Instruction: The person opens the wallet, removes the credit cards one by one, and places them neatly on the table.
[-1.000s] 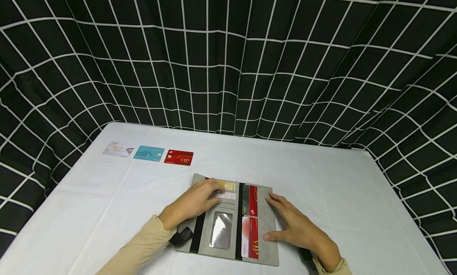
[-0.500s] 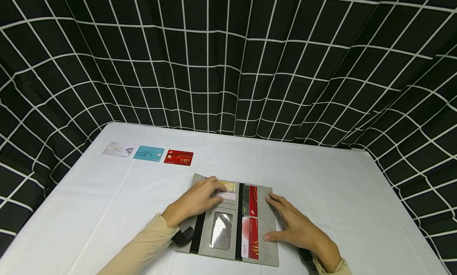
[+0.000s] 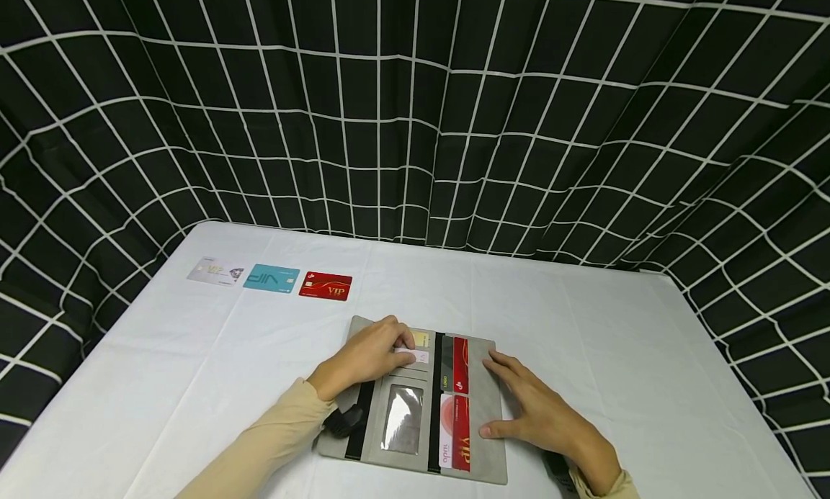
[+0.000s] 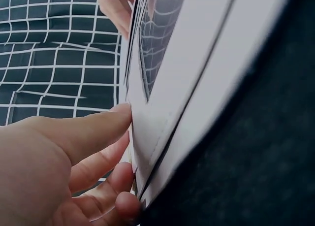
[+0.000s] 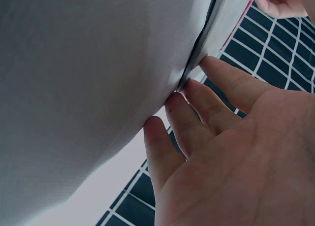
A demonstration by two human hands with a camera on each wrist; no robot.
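Observation:
A grey card wallet [image 3: 478, 459] lies unfolded on the white tablecloth in the head view. My left hand [image 3: 369, 351] rests over its upper left slots, thumb and fingertips touching it at a pale pink card [image 3: 421, 356] and a yellow card [image 3: 421, 338]. The left wrist view shows the thumb apart from the bent fingers, all at the wallet's surface. My right hand [image 3: 541, 409] rests on the wallet's right edge with fingers spread; the right wrist view shows those fingertips along the edge. Red cards [image 3: 461, 430] and a dark grey card [image 3: 447, 366] fill the middle slots.
Silver [image 3: 216, 271], teal [image 3: 271, 279] and red [image 3: 326, 286] cards lie in a row at the back left of the white-covered table [image 3: 583, 319]. A clear window pocket [image 3: 402, 418] sits below the left hand. A black curtain with white grid lines [image 3: 402, 124] surrounds the table.
My left hand has slid slightly right across the upper slots, thumb now further onto the pale pink card. The right hand and the loose cards have stayed in place.

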